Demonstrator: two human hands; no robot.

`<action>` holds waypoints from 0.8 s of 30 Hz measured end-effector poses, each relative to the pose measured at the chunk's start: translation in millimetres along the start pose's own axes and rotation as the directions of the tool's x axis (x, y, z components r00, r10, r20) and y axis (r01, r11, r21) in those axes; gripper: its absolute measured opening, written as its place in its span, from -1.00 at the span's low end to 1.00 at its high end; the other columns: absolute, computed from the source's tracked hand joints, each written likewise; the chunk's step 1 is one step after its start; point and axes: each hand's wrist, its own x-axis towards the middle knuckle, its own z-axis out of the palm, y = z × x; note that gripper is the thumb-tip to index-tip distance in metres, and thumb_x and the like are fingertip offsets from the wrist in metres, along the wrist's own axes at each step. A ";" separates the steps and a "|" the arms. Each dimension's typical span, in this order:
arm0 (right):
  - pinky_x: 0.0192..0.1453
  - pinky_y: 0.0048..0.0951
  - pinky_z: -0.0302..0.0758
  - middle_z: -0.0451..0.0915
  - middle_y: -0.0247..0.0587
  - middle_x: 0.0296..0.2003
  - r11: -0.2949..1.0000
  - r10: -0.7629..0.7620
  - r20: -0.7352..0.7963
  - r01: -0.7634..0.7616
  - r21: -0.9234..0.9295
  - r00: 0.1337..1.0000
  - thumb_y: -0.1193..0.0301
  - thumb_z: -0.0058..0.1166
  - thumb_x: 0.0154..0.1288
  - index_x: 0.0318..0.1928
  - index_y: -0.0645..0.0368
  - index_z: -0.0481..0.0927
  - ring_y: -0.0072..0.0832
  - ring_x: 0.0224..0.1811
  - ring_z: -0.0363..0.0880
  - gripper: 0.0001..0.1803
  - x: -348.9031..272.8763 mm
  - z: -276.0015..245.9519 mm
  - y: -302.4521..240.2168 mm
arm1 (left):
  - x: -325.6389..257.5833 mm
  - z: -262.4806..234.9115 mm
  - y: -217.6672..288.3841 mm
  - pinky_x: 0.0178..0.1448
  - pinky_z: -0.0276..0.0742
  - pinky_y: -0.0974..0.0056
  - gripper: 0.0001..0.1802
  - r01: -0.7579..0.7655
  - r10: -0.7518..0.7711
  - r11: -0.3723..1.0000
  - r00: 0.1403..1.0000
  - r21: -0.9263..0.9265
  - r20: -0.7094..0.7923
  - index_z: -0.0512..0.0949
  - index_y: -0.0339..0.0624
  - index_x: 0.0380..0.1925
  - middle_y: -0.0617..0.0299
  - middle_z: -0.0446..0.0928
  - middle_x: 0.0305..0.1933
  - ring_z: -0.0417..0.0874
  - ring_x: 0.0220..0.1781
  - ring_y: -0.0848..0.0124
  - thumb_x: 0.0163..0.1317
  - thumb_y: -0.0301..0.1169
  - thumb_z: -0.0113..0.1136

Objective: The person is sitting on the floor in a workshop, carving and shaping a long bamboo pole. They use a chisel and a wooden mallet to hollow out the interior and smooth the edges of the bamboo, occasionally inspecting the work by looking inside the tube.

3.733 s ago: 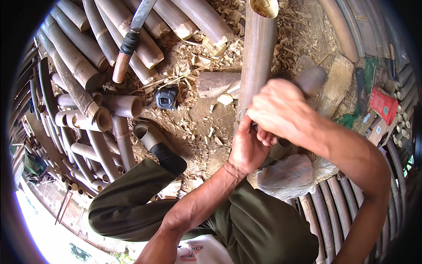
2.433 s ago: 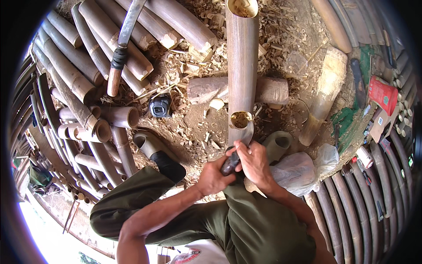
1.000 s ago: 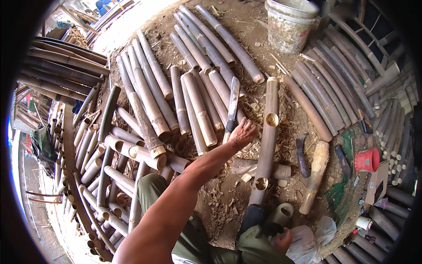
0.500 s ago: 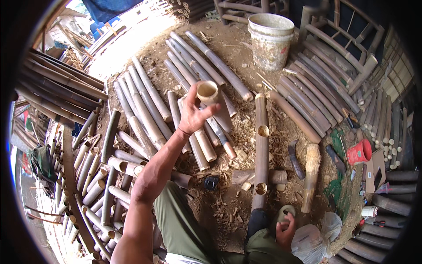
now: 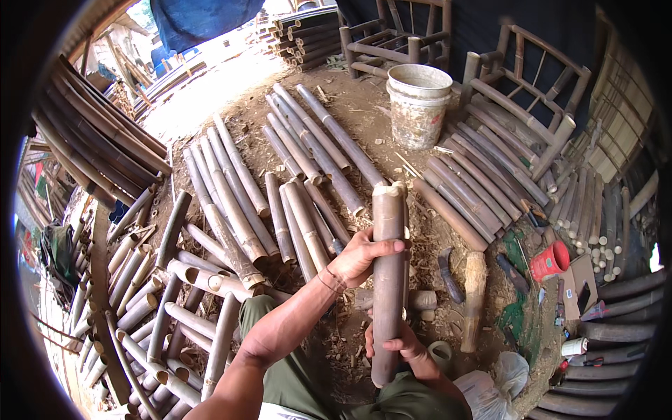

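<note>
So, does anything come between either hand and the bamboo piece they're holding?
Nothing visible does. The left hand grips the bamboo piece directly along its farther half, and the right hand directly holds it toward the end nearer the person.

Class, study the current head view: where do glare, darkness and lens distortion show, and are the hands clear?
Head view: glare washes out the ground at upper left; head view: black surrounds the round image, and poles near the lower right rim look bowed; head view: left hand, right hand and the bamboo piece they grip look fairly sharp.
</note>
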 end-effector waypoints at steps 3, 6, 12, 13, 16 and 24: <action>0.03 -0.27 0.51 0.58 -0.10 -0.14 0.996 0.076 0.064 -0.073 -0.057 0.995 0.13 0.35 0.12 0.34 0.22 0.21 -0.40 -0.12 0.59 -0.12 -10.2 -24.3 6.0 | 7.1 6.2 -14.7 -0.02 0.65 0.13 -0.30 0.049 -0.047 0.998 0.996 0.031 -0.073 0.37 -0.27 0.07 0.08 0.57 -0.08 0.66 -0.15 0.28 -0.03 -0.31 0.54; 0.27 -0.30 0.37 0.40 -0.25 0.21 0.947 -0.133 -0.243 0.051 -0.318 0.961 0.15 0.27 0.26 0.34 0.22 0.26 -0.44 0.27 0.31 -0.24 -35.9 -69.6 8.1 | 23.3 26.2 -21.9 -0.06 0.65 0.22 -0.38 -0.050 0.104 0.925 0.987 0.377 -0.124 0.46 -0.32 -0.05 0.16 0.60 -0.20 0.66 -0.21 0.37 -0.05 -0.25 0.54; 0.33 0.00 0.31 0.29 0.18 0.28 0.027 -0.654 -0.726 -0.953 -0.301 0.211 0.06 0.35 0.10 0.43 0.21 0.07 0.18 0.27 0.32 0.03 -119.0 -232.7 -8.4 | 42.9 17.0 -52.4 -0.09 0.56 0.33 -0.45 -0.293 0.309 0.751 0.948 0.591 0.078 0.45 -0.22 -0.09 0.31 0.55 -0.25 0.55 -0.24 0.52 -0.10 -0.38 0.49; 0.33 0.00 0.32 0.28 0.18 0.29 0.044 -0.603 -0.774 -0.961 -0.275 0.194 0.06 0.35 0.09 0.44 0.19 0.02 0.17 0.28 0.31 0.06 -125.3 -236.5 -8.3 | 44.5 19.8 -58.8 -0.07 0.55 0.32 -0.44 -0.289 0.300 0.772 0.951 0.566 0.076 0.46 -0.22 -0.08 0.31 0.55 -0.24 0.55 -0.23 0.52 -0.11 -0.39 0.49; 0.31 -0.01 0.36 0.28 0.20 0.29 0.038 -0.564 -0.801 -0.963 -0.268 0.201 0.07 0.36 0.07 0.48 0.16 -0.10 0.15 0.30 0.31 0.14 -146.9 -255.1 -0.9 | 50.3 31.8 -69.6 -0.03 0.54 0.31 -0.40 -0.277 0.290 0.794 0.955 0.540 0.063 0.46 -0.22 -0.05 0.30 0.56 -0.22 0.55 -0.20 0.51 -0.14 -0.40 0.50; 0.13 -0.16 0.47 0.54 0.09 0.07 0.576 -0.352 -0.890 -0.682 -0.450 0.290 0.19 0.35 0.08 0.32 0.28 0.25 -0.09 0.04 0.57 -0.14 -165.1 -260.1 -10.3 | 34.2 40.4 -78.9 0.11 0.56 0.26 -0.23 -0.239 0.261 0.744 0.964 0.624 0.057 0.43 -0.25 0.07 0.16 0.60 -0.05 0.62 -0.03 0.43 -0.22 -0.31 0.52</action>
